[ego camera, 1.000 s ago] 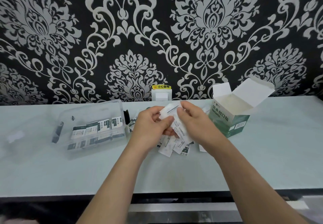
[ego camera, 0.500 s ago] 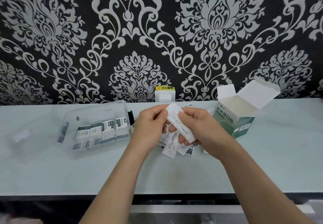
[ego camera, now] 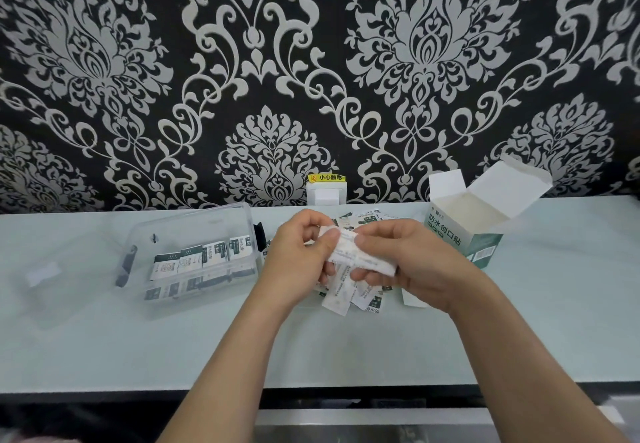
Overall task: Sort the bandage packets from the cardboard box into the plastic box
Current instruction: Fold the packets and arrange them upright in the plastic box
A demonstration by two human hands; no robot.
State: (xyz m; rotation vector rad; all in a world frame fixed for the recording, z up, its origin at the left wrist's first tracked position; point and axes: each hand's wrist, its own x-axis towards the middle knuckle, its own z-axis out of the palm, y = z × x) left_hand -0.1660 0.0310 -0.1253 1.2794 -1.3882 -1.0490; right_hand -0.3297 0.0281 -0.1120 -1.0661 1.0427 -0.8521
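The pale bench (ego camera: 346, 345) runs the full width of the scene in front of the patterned wall. On its left stands the clear plastic box (ego camera: 180, 231), lid off, with a row of bandage packets (ego camera: 201, 259) already standing on edge inside it and room left over. To the right, well apart from it, the cardboard box (ego camera: 450, 238) stands with its flaps thrown open; no packet shows in its mouth, so it looks emptied out.

Between the two boxes the person's hands meet above the bench. The left hand (ego camera: 298, 262) pinches the left end of a white packet (ego camera: 346, 248) between thumb and forefinger, and the right hand (ego camera: 415, 269) has thumb and fingers (ego camera: 367, 276) curled round its right part. Whether a single packet or a thin stack is held cannot be told. Beneath and just beyond the hands lies a loose pile of packets (ego camera: 337, 300), overlapping at all angles on the bench.

The step in hand seems to be separating or straightening one packet lifted from the pile before it is filed. The next move likely calls for letting go with the right hand, carrying the packet left over the plastic box's rim, and setting it on edge beside the row there, printed face matching its neighbours, without knocking them over.
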